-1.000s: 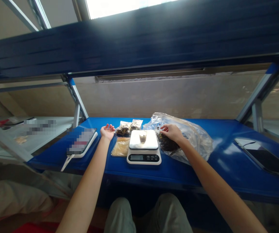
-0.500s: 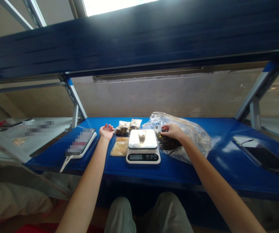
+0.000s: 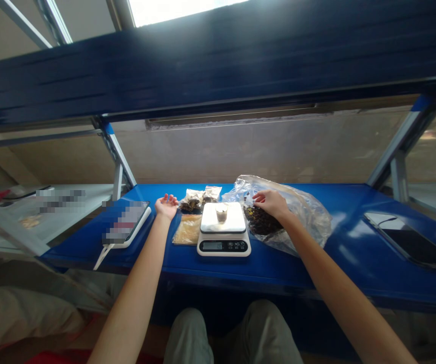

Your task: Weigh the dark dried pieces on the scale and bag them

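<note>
My left hand (image 3: 167, 206) rests palm up on the blue shelf, fingers loosely curled and apart, holding nothing. Beside it are small clear bags (image 3: 193, 198) with dark dried bits inside. My right hand (image 3: 272, 203) hovers at a large clear plastic bag (image 3: 309, 215), over a heap of dark dried pieces (image 3: 262, 220) with some yellow bits. Its fingertips are drawn together in a pinch; anything between them is too small to name. Between my hands a white digital scale (image 3: 223, 245) carries a small cup (image 3: 221, 214) on its plate, its display lit.
A stack of flat, yellowish plastic bags (image 3: 186, 230) lies left of the scale. A phone on a white base (image 3: 130, 222) with a cable is at the left; a dark tablet-like device (image 3: 407, 240) lies at the right. A blue upper shelf (image 3: 218, 65) hangs overhead.
My right hand has shifted slightly over the dark pieces, its fingers lifting a little, and more of the heap shows. My left hand has kept its place. The view has tilted slightly.
</note>
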